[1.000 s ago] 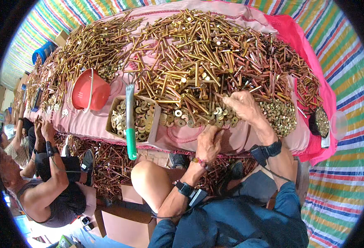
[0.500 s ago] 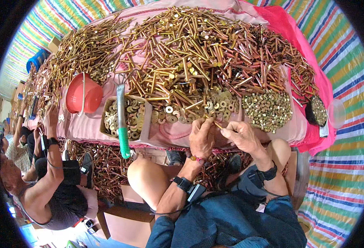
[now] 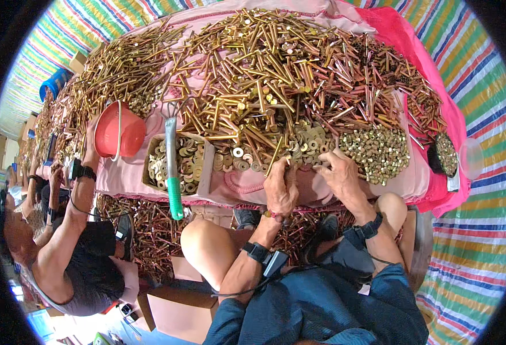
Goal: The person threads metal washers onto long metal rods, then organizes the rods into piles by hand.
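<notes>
In my left hand (image 3: 281, 187) a long brass-coloured bolt (image 3: 275, 154) is pinched between thumb and fingers, standing at a slant over the near edge of the table. My right hand (image 3: 341, 175) is just to its right, thumb and fingers bent close together; anything between them is too small to make out. Past the fingertips lies a loose heap of flat washers (image 3: 310, 144). To the right of my right hand spreads a heap of small nuts (image 3: 382, 155).
A large pile of bolts (image 3: 253, 69) covers the table behind. To the left stand a washer box (image 3: 205, 172), a green-handled hand rake (image 3: 172, 161) and a red bucket (image 3: 118, 135). Another person's arm (image 3: 72, 224) works at far left. More bolts (image 3: 143, 236) lie below the table.
My right hand has come away from the bolt and shifted right, towards the nuts. My left hand has tilted the bolt more upright. The person at left has reached behind the red bucket.
</notes>
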`<state>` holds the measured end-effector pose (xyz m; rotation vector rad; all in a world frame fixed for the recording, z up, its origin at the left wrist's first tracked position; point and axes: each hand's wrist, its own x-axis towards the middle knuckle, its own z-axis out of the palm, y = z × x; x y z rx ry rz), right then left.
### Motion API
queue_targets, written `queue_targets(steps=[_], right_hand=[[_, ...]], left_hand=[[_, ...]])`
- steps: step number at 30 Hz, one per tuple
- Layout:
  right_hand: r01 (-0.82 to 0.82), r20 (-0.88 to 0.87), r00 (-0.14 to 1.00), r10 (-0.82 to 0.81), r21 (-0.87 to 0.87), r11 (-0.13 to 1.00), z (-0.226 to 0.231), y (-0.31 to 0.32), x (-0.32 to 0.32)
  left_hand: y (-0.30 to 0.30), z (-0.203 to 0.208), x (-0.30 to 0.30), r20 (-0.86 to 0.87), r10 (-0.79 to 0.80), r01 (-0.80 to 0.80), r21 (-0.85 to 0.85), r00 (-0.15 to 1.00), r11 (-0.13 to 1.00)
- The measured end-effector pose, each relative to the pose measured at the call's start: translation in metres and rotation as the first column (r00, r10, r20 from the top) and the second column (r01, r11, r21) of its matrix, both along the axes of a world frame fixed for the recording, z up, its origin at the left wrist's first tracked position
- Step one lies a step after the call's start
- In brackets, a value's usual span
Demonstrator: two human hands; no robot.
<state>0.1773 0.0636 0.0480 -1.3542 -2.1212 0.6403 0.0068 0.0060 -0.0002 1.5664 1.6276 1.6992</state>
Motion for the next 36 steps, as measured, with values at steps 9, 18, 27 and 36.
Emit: queue_targets(steps=[9,18,27,36], right_hand=[[-0.006,-0.486,0.834,-0.262,-0.482,0.876,0.014,0.006,0.005],[-0.246,-0.673,0.706,-0.223,-0.528,0.813,0.036,0.0,-0.024],[0.186,-0.125,0.976,-0.177,0.064,0.98,0.022,0.04,-0.006],[0.059,0.33,0.939,-0.097,0.121,0.991,0.022,0.082,-0.012]], left_hand=[[0.0,0.006,0.011,0.068,-0.203,0.206,-0.035,0.977,0.978],[-0.002,0.006,0.013,0.16,-0.256,0.269,-0.066,0.953,0.961],[-0.002,0.0,0.013,0.118,-0.21,0.221,-0.096,0.971,0.971],[-0.004,0.004,0.013,0.071,-0.188,0.195,-0.101,0.98,0.976]])
